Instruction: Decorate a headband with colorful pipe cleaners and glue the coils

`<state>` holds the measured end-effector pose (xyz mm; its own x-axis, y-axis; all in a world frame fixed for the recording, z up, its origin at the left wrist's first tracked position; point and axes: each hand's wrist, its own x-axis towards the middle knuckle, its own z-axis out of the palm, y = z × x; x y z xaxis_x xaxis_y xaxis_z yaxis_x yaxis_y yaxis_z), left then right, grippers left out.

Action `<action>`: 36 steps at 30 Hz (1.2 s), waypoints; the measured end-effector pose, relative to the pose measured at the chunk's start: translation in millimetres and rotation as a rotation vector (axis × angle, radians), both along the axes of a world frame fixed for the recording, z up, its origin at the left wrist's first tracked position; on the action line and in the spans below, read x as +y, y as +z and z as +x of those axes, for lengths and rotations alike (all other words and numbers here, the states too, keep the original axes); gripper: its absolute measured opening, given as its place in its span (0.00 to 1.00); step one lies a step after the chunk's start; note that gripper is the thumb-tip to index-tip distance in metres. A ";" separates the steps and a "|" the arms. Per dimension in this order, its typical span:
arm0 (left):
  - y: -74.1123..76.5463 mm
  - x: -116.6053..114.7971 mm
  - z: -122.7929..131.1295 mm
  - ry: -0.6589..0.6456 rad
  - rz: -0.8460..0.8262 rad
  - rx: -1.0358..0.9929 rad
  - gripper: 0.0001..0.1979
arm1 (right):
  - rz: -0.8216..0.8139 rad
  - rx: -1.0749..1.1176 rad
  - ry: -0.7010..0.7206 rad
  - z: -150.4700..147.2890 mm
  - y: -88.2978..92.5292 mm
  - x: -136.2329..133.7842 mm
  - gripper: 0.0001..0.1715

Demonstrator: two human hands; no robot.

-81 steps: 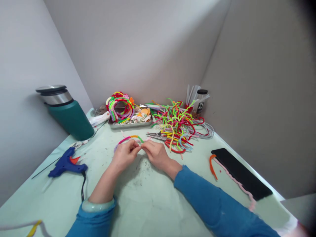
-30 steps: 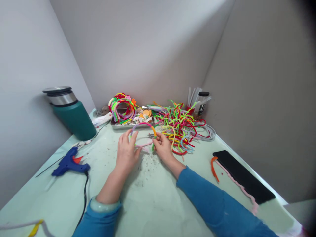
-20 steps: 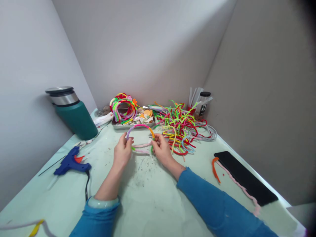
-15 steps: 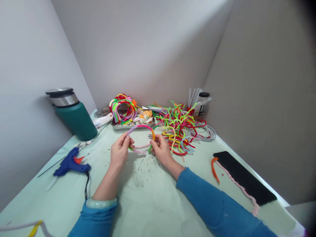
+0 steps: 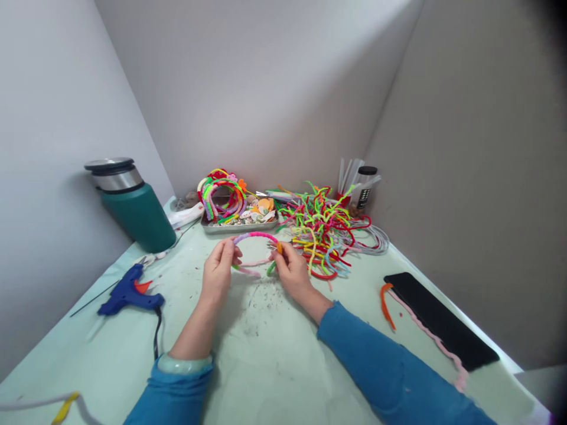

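A curved pipe-cleaner band (image 5: 256, 235), purple, pink and orange with green and pale pink ends, is held above the table between my hands. My left hand (image 5: 218, 268) is closed on its left side, thumb pressed against the fingers. On the opposite side, my right hand (image 5: 292, 270) pinches the orange stretch. Small metal tips (image 5: 271, 245) poke out by the right fingers; the rest of that tool is hidden. A pale pink strand crosses the lower opening of the band.
A metal tray (image 5: 239, 227) behind holds colourful bands and small cutouts. Loose pipe cleaners (image 5: 321, 221) heap to its right. At left are a blue glue gun (image 5: 130, 293) with its cord and a green bottle (image 5: 139, 218). A black slab (image 5: 438, 319) lies right, pink strand alongside.
The band has tipped, so its arch looks flatter and lower. Both hands have shifted slightly to the right, keeping their grip.
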<state>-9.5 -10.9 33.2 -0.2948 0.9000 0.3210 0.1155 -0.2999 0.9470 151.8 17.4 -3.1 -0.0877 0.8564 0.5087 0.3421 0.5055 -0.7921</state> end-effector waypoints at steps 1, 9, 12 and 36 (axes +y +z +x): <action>-0.8 0.6 -0.4 0.008 0.001 -0.006 0.18 | 0.005 -0.016 -0.012 0.3 -0.1 0.5 0.14; -10.0 6.2 -2.9 -0.070 -0.023 0.033 0.16 | -0.097 -0.052 0.042 0.4 -8.4 6.3 0.12; -11.4 7.1 -3.7 -0.062 -0.036 0.035 0.16 | -0.120 -0.042 0.050 0.2 -9.5 6.9 0.12; -8.8 4.4 -0.6 -0.064 -0.241 -0.113 0.20 | -0.097 -0.037 0.063 0.1 -0.8 -2.2 0.15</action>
<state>-10.2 -6.5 24.3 -0.2566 0.9644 0.0634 -0.0068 -0.0674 0.9977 151.9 15.3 -3.9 -0.1602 0.8938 0.4188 0.3423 0.4482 -0.8258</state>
